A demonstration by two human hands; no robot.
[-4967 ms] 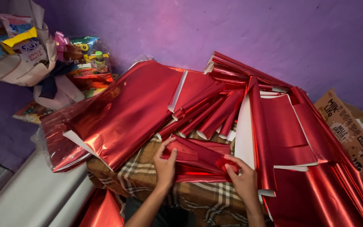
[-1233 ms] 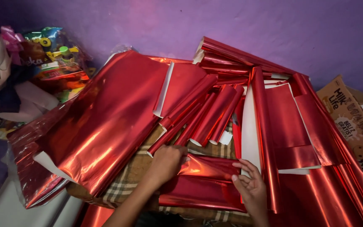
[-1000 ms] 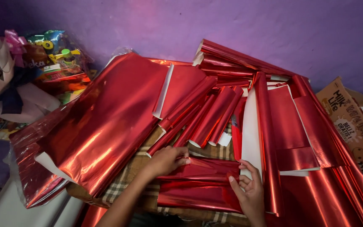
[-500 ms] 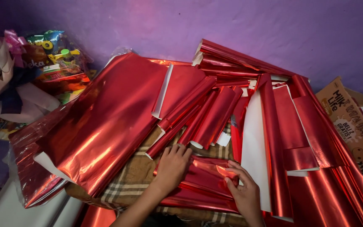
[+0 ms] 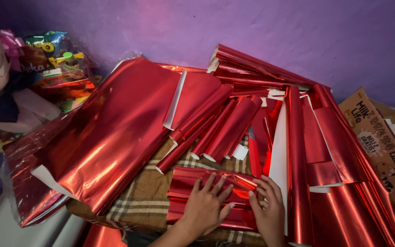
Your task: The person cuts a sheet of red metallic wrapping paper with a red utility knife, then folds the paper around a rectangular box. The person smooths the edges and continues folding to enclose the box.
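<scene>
- left hand point(image 5: 205, 206) lies flat, fingers spread, on the folded red foil sheet point(image 5: 193, 180) lying on the plaid cloth point(image 5: 149, 194); right hand point(image 5: 267, 208) pinches its edge
- foil's slick, so the crease could easily skew or tear
- rolled sheets point(image 5: 222, 130) just behind look ready to slide down onto it

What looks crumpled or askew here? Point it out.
The red foil sheet under the left hand and right hand is creased near its right end. Rolled foil tubes lie fanned at uneven angles.
</scene>
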